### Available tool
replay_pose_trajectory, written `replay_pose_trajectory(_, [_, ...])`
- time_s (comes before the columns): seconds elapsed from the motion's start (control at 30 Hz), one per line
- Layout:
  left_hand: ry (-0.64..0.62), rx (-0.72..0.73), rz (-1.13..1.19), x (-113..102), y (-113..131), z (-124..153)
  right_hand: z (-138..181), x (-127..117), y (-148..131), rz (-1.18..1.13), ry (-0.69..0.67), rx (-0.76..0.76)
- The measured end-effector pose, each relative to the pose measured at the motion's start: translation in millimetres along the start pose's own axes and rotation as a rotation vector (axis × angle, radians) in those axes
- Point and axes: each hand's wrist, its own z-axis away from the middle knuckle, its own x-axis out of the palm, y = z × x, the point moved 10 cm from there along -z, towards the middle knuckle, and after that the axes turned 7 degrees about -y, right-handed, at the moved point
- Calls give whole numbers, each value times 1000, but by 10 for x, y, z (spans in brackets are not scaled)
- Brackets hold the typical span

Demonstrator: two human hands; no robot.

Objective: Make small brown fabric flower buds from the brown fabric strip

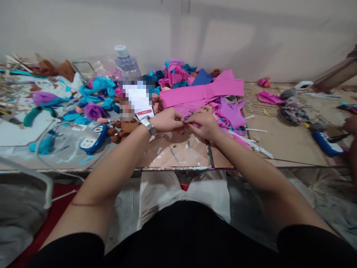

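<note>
My left hand (169,120), with a metal watch (148,125) on its wrist, meets my right hand (204,122) over the table's front part. Fingers of both are pinched together around something small that I cannot make out. Just behind them lie long strips of pink crepe paper (200,93). Purple crepe paper pieces (232,111) are heaped beside my right hand, with white sticks (256,130) poking out. To the left of my left hand, a phone (143,111) with a partly blurred screen stands among paper scraps.
Blue and purple paper flowers (95,109) spread at the left, near a blue power strip (95,139). A clear bottle (126,63) stands at the back. On the right, cardboard (279,141) carries a dark pincushion-like bundle (292,111). Another person's hand (350,124) shows at the right edge.
</note>
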Motion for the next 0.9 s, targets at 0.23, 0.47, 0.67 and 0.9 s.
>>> replay_pose_trajectory(0.23, [54, 17, 25, -29, -20, -12, 5, -7, 13, 15, 8, 1])
replay_pose_trajectory(0.47, [7, 61, -15, -13, -32, -45, 13, 11, 72, 15, -36, 83])
replay_pose_trajectory(0.67, [47, 49, -88, -39, -80, -67, 6, 11, 55, 28, -47, 92])
replay_pose_trajectory(0.9, [39, 62, -91, -19, -79, -75, -3, 24, 47, 27, -44, 84])
